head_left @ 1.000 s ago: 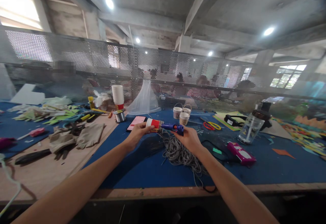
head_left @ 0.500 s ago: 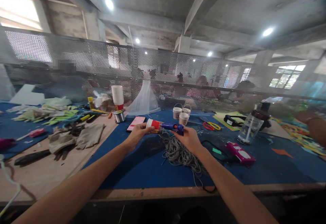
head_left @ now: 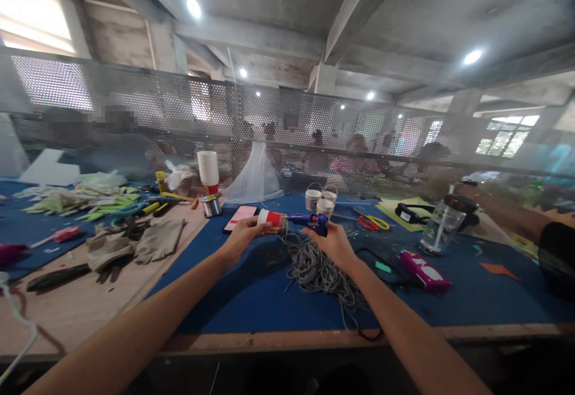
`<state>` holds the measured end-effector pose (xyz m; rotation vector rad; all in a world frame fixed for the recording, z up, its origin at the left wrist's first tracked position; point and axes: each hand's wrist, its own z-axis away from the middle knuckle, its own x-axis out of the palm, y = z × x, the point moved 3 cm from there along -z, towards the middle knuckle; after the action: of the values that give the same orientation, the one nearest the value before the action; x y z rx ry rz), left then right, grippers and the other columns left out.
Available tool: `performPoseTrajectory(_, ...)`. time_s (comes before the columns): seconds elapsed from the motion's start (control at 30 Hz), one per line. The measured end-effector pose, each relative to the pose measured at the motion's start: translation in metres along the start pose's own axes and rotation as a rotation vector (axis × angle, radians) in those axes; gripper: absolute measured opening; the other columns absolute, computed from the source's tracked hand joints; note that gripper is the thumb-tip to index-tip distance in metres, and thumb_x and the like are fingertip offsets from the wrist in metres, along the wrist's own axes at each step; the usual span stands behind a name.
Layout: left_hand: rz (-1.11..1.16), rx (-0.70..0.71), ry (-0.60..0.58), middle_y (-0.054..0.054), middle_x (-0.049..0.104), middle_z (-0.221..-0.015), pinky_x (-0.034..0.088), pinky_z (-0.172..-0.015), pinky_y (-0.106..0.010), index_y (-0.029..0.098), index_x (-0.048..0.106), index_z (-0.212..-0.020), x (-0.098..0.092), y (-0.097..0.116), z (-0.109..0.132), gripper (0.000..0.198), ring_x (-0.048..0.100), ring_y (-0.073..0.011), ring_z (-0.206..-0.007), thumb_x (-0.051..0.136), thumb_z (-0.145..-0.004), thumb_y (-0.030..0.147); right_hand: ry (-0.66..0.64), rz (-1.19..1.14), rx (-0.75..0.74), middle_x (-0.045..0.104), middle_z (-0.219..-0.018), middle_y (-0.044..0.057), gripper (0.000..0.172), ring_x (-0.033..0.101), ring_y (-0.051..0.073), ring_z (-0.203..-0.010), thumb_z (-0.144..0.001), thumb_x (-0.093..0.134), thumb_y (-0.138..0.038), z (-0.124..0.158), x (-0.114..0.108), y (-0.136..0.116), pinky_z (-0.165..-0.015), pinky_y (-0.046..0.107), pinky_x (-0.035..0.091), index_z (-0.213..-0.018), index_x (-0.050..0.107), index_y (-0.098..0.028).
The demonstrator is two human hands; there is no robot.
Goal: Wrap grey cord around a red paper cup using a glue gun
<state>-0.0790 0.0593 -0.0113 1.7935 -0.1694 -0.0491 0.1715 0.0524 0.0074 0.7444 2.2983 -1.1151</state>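
Note:
My left hand (head_left: pixel 245 238) is closed around a red and white paper cup (head_left: pixel 272 220), which lies on its side in the air with its base end to the right. A blue hot glue gun (head_left: pixel 308 221) sits in my right hand (head_left: pixel 333 244), its nozzle pointing left at the cup's right end; whether the tip touches cannot be made out. Under the hands a tangled heap of grey cord (head_left: pixel 318 266) rests on the blue mat (head_left: pixel 211 305). Just behind my left hand is a phone (head_left: pixel 240 218) with a pink screen.
Three small buckets (head_left: pixel 325 206) stand behind the glue gun, with scissors (head_left: pixel 374 222) to their right. Farther right are a clear bottle (head_left: pixel 442 227) and a magenta box (head_left: pixel 424 270). Stacked cups (head_left: pixel 208 169) and gloves (head_left: pixel 159 240) are at left. Another person's arm (head_left: pixel 507 206) reaches in from the right.
The glue gun has shifted and turned slightly, with its nozzle still at the cup. At the right, another person's arm has moved farther in, toward the bottle's top.

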Motion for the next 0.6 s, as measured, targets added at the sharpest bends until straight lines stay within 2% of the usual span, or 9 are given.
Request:
performPoseTrajectory(0.1,0.009,-0.015,0.013,-0.014,0.075,-0.107,0.046,-0.099,-0.042,0.013,0.075,-0.103,0.000,0.001,0.000,0.042,0.067,-0.0302,-0.104,0.079,-0.072,0.042,-0.075,-0.192,0.095,0.062,-0.059,-0.003,0.039,0.058,0.016,-0.047,-0.080,0.067,-0.054,0.000,-0.002,-0.003,-0.053,0.027,0.045,-0.099,0.063,-0.020)
performPoseTrajectory(0.2,0.034,-0.016,-0.008,-0.014,0.075,-0.108,0.046,-0.098,-0.040,0.013,0.074,-0.104,0.002,0.003,0.002,0.042,0.067,-0.0295,-0.104,0.078,-0.073,0.041,-0.147,-0.370,0.122,0.056,-0.052,-0.008,0.042,0.053,0.014,-0.042,-0.081,0.066,-0.050,-0.001,-0.003,-0.005,-0.053,0.026,0.045,-0.109,0.057,-0.020)
performPoseTrajectory(0.27,0.043,-0.017,-0.015,-0.014,0.075,-0.109,0.047,-0.098,-0.040,0.014,0.074,-0.105,0.003,0.004,0.003,0.042,0.067,-0.0290,-0.104,0.077,-0.074,0.041,-0.171,-0.468,0.130,0.056,-0.052,-0.007,0.038,0.054,0.014,-0.044,-0.083,0.064,-0.049,-0.002,-0.004,-0.004,-0.054,0.027,0.046,-0.106,0.056,-0.019)
performPoseTrajectory(0.33,0.048,-0.022,-0.009,-0.014,0.075,-0.107,0.047,-0.097,-0.039,0.014,0.074,-0.104,0.002,0.004,0.003,0.040,0.068,-0.0285,-0.102,0.076,-0.074,0.041,-0.139,-0.518,0.146,0.060,-0.058,-0.004,0.036,0.056,0.014,-0.049,-0.082,0.064,-0.051,-0.006,-0.005,0.001,-0.056,0.027,0.046,-0.096,0.058,-0.019)
performPoseTrajectory(0.43,0.054,-0.025,0.005,-0.014,0.076,-0.104,0.048,-0.095,-0.039,0.013,0.075,-0.101,0.000,0.001,0.001,0.039,0.068,-0.0281,-0.099,0.077,-0.073,0.040,-0.031,-0.451,0.212,0.062,-0.062,0.000,0.041,0.056,0.015,-0.057,-0.079,0.064,-0.057,-0.012,-0.010,0.016,-0.057,0.025,0.042,-0.084,0.063,-0.016)
performPoseTrajectory(0.6,0.063,-0.029,0.045,-0.013,0.076,-0.101,0.049,-0.092,-0.038,0.013,0.076,-0.097,-0.003,-0.004,-0.002,0.038,0.069,-0.0278,-0.097,0.079,-0.070,0.040,0.051,-0.251,0.316,0.049,-0.054,-0.003,0.052,0.045,0.013,-0.056,-0.077,0.058,-0.067,-0.019,-0.018,0.049,-0.054,0.025,0.031,-0.067,0.064,-0.016)
